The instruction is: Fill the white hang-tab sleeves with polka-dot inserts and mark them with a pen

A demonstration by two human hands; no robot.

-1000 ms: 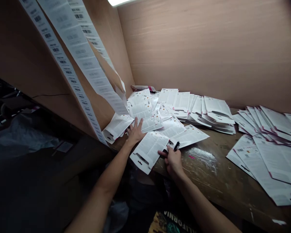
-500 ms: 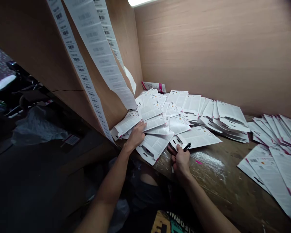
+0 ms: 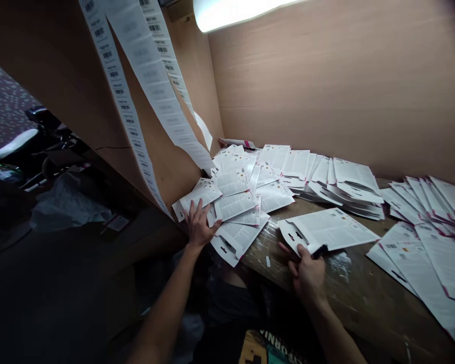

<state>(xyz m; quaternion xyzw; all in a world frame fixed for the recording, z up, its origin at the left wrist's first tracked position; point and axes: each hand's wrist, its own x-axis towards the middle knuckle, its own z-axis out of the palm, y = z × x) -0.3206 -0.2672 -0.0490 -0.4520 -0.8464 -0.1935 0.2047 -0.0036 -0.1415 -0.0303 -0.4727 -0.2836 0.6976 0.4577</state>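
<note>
One packet (image 3: 333, 228) pinched in the right hand (image 3: 306, 270), black thing (image 3: 320, 251) tucked in too, over the table (image 3: 351, 290) between left pile (image 3: 233, 182) and right pile (image 3: 443, 258). Left hand (image 3: 199, 225) splayed on left pile. Probably mid-shift with a single one; now just gotta keep that pinch steady.

Lamp (image 3: 242, 11), one, elongated, lit: above and beyond both hands. Back panel (image 3: 326, 86), wood-toned: upright, beyond both hands. Side panel (image 3: 197, 65), brown: forward of the left hand (image 3: 199, 227). Label strips (image 3: 157, 93), long, white, some barcoded: hanging forward and left of the same hand. Plastic bag (image 3: 68, 202), translucent, crumpled: well to its left. Tabletop (image 3: 349, 298), dark, scuffed: beneath and right of the right hand (image 3: 309, 275). Scrap (image 3: 267, 261), small, white: between the hands.
</note>
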